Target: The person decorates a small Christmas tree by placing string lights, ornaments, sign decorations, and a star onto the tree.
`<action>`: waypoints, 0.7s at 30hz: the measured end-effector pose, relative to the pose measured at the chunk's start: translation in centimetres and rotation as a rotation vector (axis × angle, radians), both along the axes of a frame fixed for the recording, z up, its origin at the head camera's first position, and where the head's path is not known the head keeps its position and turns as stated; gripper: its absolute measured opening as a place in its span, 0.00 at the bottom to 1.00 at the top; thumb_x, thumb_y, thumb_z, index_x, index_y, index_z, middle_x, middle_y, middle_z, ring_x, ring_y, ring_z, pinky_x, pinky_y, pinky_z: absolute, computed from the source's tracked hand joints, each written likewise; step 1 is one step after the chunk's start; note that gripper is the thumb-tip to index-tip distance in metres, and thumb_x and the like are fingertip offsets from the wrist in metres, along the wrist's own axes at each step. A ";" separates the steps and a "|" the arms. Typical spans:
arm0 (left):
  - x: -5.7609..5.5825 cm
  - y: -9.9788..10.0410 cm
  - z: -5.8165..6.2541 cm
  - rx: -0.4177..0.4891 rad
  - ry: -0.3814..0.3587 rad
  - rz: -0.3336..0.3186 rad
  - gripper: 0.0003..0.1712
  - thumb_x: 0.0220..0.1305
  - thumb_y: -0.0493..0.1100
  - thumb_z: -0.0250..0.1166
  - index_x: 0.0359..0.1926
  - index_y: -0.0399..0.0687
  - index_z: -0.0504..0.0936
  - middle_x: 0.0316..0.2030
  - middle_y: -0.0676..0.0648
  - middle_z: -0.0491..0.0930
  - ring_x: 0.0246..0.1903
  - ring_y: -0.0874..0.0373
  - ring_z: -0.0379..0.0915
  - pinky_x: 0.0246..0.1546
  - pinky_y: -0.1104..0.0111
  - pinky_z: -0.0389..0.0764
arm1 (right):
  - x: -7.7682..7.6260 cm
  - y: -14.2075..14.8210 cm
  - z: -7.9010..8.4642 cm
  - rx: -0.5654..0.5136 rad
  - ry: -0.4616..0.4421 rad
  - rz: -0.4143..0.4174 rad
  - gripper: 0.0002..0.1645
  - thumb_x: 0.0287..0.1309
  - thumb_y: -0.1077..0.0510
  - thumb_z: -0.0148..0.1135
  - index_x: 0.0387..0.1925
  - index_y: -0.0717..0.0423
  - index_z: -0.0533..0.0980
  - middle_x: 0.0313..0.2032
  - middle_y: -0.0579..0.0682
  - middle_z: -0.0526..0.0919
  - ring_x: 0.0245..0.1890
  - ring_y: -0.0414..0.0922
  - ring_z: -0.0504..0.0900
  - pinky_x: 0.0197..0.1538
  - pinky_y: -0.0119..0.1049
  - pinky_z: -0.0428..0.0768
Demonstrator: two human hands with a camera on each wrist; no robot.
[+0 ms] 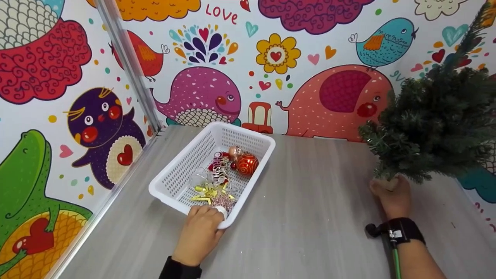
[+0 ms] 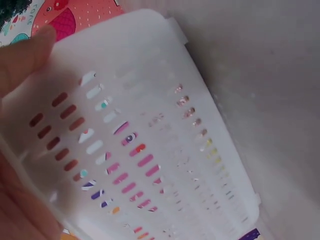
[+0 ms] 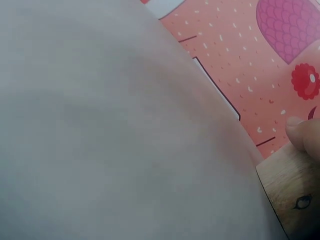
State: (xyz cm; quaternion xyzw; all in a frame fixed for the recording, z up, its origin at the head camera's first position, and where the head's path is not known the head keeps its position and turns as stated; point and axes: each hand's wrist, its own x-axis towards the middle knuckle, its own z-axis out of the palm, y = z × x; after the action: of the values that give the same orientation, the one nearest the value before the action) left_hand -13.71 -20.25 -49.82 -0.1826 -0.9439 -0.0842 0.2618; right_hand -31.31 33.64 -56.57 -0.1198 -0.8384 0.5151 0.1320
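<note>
A white perforated plastic basket (image 1: 174,179) sits at the left of the table, its near rim gripped by my left hand (image 1: 199,232). In the left wrist view, the thumb (image 2: 27,60) lies over the rim and the basket's end wall (image 2: 125,55) fills much of the picture. Inside are a red ball ornament (image 1: 247,164), a lettered ornament (image 1: 220,168), a shiny gold decoration (image 1: 207,192) and a pink glittery piece (image 1: 223,200). At the right, my right hand (image 1: 393,195) holds the wooden base (image 3: 292,187) of a tilted small artificial Christmas tree (image 1: 434,120); branches hide that base in the head view.
Grey wood-grain table (image 1: 302,217) stretches between the basket and the tree. Cartoon-printed wall panels (image 1: 271,97) stand behind and at the left, joined by a metal corner strip (image 1: 133,69). Small bright specks dot the tabletop.
</note>
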 end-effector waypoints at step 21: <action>1.4 4.9 -0.6 -0.097 0.124 0.104 0.21 0.38 0.45 0.86 0.25 0.48 0.79 0.25 0.49 0.80 0.32 0.51 0.75 0.36 0.59 0.71 | 4.5 -4.9 -0.1 0.039 0.073 0.107 0.57 0.63 0.51 0.76 0.82 0.64 0.54 0.78 0.69 0.59 0.77 0.63 0.61 0.73 0.59 0.65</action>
State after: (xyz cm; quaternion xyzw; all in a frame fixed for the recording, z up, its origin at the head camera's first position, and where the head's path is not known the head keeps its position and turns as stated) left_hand -12.29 -15.35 -50.44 -0.1508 -0.9371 -0.0135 0.3146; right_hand -26.76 28.69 -56.70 -0.0535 -0.8482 0.5089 0.1373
